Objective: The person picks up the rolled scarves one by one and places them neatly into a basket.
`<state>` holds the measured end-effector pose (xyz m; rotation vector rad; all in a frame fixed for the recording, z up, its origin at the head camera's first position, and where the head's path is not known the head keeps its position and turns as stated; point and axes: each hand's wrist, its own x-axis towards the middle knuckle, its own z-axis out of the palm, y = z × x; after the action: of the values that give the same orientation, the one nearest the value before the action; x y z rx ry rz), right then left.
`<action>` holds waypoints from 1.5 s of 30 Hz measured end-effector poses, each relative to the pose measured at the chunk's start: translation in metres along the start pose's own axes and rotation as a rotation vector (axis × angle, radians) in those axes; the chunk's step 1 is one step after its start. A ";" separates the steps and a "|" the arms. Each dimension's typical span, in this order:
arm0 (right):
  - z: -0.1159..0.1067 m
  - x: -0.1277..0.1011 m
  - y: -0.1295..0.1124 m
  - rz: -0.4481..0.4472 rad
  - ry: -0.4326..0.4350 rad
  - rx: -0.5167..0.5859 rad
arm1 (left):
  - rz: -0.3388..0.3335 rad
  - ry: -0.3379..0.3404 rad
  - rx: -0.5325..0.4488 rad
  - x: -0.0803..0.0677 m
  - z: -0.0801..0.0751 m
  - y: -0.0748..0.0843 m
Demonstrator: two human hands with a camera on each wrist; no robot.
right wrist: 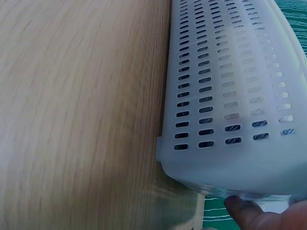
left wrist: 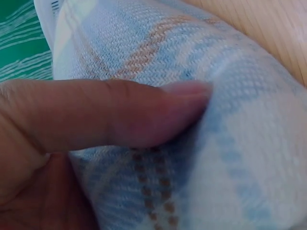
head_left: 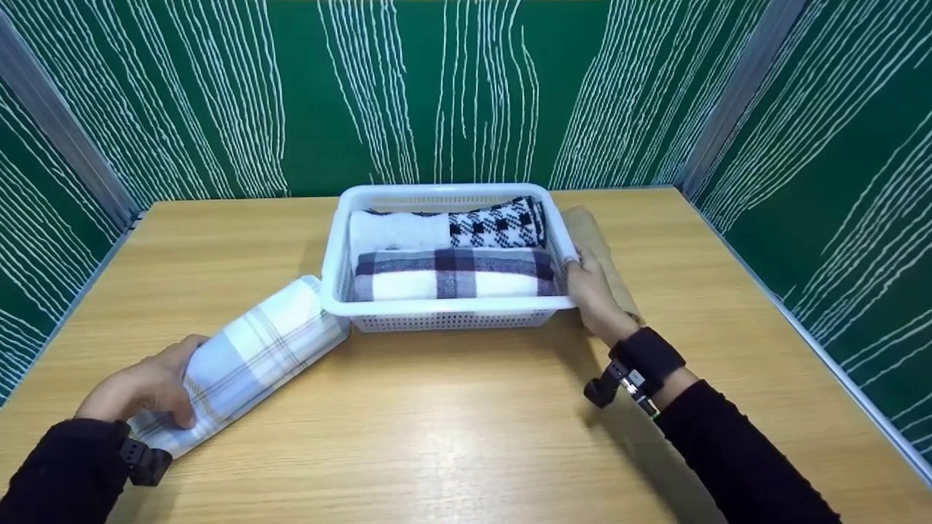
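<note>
My left hand (head_left: 149, 382) grips the near end of a folded light blue and white plaid cloth (head_left: 262, 342), thumb on top. The cloth slants across the table, its far end against the left front corner of a white plastic basket (head_left: 444, 309). In the left wrist view the thumb (left wrist: 120, 112) presses a dent into the soft weave. My right hand (head_left: 598, 295) holds the basket's right side at the rim, partly hidden in the right wrist view. Inside the basket lie a folded purple, grey and white checked cloth (head_left: 455, 275) and, behind it, a white and black houndstooth cloth (head_left: 495, 224).
A folded tan cloth (head_left: 593, 233) lies right of the basket, partly behind my right hand. The wooden table (head_left: 451, 429) is bounded by green panels (head_left: 306, 94) with white lines at the back and sides.
</note>
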<state>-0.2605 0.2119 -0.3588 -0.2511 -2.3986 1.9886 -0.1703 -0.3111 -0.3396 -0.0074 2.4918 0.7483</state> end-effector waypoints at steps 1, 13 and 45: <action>0.000 0.000 0.000 0.005 -0.003 -0.001 | -0.005 -0.002 0.012 0.000 0.000 0.000; 0.001 0.000 0.001 -0.027 0.002 -0.020 | 0.107 -0.033 0.083 0.002 0.003 -0.009; 0.000 0.002 0.002 -0.034 -0.001 -0.007 | 0.188 -0.089 0.169 0.000 0.014 0.006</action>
<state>-0.2621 0.2124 -0.3614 -0.2085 -2.3935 1.9673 -0.1642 -0.2988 -0.3460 0.3180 2.4849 0.5960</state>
